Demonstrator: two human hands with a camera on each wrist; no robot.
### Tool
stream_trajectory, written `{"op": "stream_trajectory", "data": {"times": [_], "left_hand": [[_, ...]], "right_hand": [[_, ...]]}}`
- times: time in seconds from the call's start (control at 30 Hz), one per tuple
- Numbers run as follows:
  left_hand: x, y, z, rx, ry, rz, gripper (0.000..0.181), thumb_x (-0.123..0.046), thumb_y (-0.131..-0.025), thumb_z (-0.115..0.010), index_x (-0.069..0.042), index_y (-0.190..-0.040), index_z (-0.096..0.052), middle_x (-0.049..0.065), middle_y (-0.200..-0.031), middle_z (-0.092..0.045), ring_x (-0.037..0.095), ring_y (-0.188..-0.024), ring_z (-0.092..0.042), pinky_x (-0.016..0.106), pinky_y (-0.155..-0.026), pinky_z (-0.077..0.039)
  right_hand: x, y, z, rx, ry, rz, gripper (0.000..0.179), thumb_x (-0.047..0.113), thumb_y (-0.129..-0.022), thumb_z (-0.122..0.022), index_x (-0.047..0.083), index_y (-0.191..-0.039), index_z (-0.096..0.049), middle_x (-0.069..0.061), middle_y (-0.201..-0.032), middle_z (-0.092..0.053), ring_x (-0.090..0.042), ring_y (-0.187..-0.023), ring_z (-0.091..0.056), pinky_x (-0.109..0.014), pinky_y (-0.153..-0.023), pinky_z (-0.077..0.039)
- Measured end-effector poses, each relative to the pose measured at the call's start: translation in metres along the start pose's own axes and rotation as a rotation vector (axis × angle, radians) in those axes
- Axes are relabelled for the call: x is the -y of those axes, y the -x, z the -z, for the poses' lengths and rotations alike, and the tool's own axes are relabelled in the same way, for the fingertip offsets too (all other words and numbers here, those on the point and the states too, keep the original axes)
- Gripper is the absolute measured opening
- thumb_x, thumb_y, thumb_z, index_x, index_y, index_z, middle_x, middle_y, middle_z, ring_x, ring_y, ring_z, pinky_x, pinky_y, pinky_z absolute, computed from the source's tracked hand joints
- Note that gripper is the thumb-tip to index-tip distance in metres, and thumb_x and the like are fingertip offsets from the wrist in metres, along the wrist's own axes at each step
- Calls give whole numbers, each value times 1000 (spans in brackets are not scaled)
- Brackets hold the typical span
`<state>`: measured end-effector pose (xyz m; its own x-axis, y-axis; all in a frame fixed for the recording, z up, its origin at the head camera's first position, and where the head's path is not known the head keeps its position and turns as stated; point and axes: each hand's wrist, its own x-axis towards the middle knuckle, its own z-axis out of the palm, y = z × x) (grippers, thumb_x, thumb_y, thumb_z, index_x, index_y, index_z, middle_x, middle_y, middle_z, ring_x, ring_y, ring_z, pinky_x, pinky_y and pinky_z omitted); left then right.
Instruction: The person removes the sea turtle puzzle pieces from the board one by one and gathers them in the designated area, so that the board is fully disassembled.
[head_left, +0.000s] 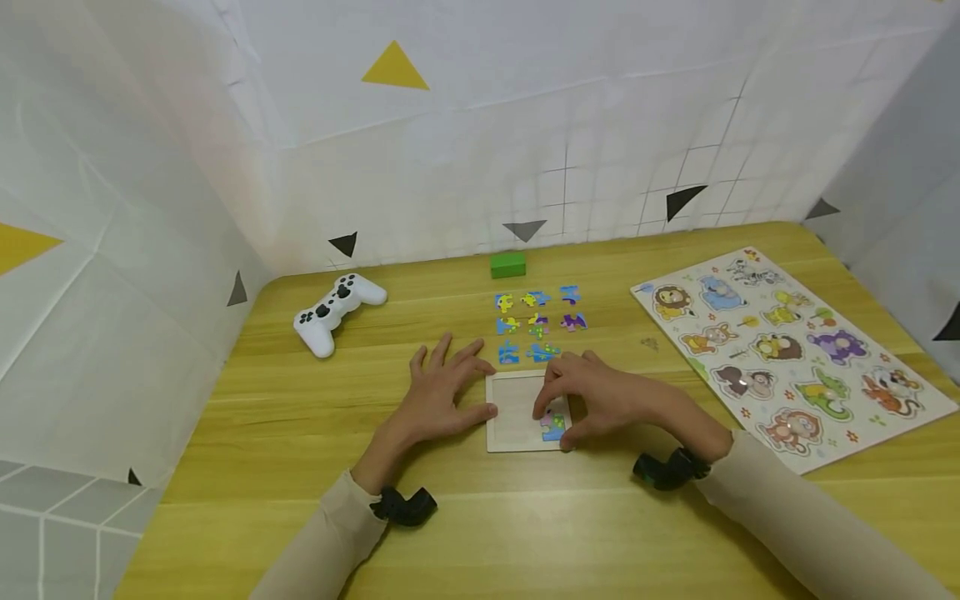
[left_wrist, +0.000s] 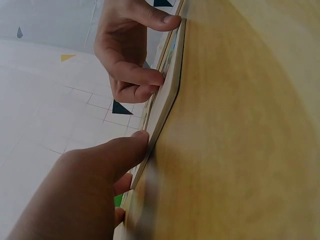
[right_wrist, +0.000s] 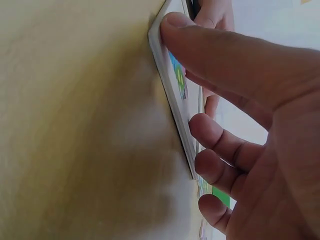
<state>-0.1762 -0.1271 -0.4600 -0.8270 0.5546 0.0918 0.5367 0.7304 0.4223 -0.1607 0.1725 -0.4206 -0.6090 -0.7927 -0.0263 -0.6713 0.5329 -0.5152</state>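
A small wooden puzzle tray (head_left: 513,429) lies flat on the table between the hands. In its lower right corner sits a jigsaw piece (head_left: 553,428) in blue, green and pink. My left hand (head_left: 437,394) spreads its fingers at the tray's left side, the thumb touching that edge. My right hand (head_left: 596,392) is over the tray's right side. Its thumb (right_wrist: 185,42) rests at the near right corner, and a bent finger touches down by the piece. The other fingers curve loosely along the right edge. Several loose jigsaw pieces (head_left: 509,353) lie in rows behind the tray.
Behind the loose pieces stands a green block (head_left: 507,265). A white game controller (head_left: 337,312) lies at the back left of the wooden table (head_left: 300,450). To the right is a large animal puzzle board (head_left: 795,358). White sheets hang around the table.
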Motion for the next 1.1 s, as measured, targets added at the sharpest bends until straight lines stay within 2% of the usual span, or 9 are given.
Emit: {"op": "stream_trajectory", "data": {"times": [0.6,0.8,1.1], "left_hand": [[2,0,-2,-6,-5,-3,49,-63,-89,-63,-37,-130,-58,-5,-168,-31,43,-158,-8,72,-116,-1],[3,0,-2,-9,-5,-4,49,-64,-89,-63,-37,-130,-58,-5,-168,-31,43,-158,-8,73,-116,-2],[2,0,-2,-6,1,-5,49,-63,-88,-64,-37,-130,-58,-5,-168,-31,43,-158,-8,73,-116,-1]], "right_hand": [[4,-2,1,37,3,12,34,36,-78,-89,33,-106,-70,6,-103,-58,-12,-101,-49,-36,-85,-27],[7,-4,4,58,-17,33,34,32,-77,-89,29,-104,-69,5,-101,-57,-14,-99,-47,-36,-83,-25],[4,-5,3,67,-65,16,36,31,-76,-90,29,-103,-67,7,-101,-58,-14,-101,-47,-37,-83,-24]]}}
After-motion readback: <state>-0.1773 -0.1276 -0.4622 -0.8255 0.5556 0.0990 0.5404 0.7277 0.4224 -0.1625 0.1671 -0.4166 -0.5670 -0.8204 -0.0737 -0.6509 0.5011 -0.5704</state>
